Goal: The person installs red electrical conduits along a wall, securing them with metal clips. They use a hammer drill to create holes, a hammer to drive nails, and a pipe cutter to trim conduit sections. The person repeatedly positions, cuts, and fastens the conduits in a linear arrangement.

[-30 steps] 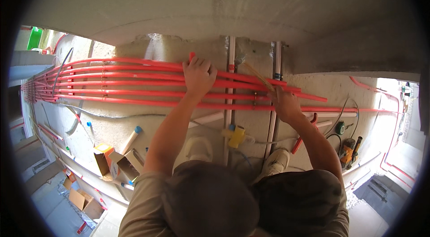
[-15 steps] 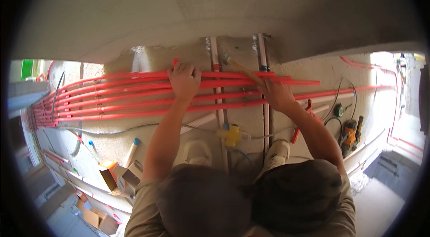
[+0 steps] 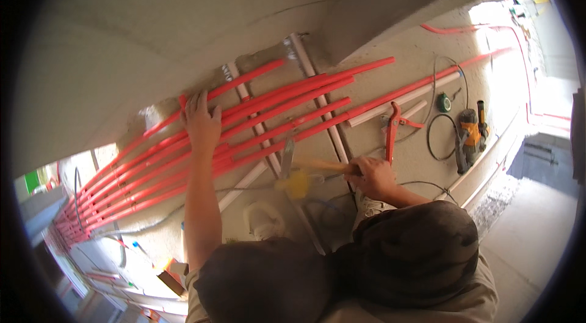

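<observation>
Several red conduit pipes [image 3: 293, 92] run side by side along the floor, fanning out from the left. My left hand [image 3: 201, 123] is closed over the upper pipes, with a short red end poking up beside its fingers. My right hand [image 3: 372, 177] grips the wooden handle of a hammer [image 3: 323, 165] close to my right shoe. The hammer's blurred metal head points left, above a yellow object [image 3: 296, 184] whose kind is unclear. Pale pipes [image 3: 320, 100] cross beneath the red ones.
Right of the pipes lie a red-handled pipe cutter [image 3: 392, 134], a green tape measure [image 3: 444, 102], a black-and-orange power tool [image 3: 469, 138] and a looped dark cable [image 3: 429, 138]. A wall [image 3: 183, 36] rises beyond the pipes. My shoes [image 3: 264, 220] are close by.
My view has turned, so the pipes now slant upward to the right. My right hand has drawn the hammer back from the pipes toward me. My left hand stays on the pipes.
</observation>
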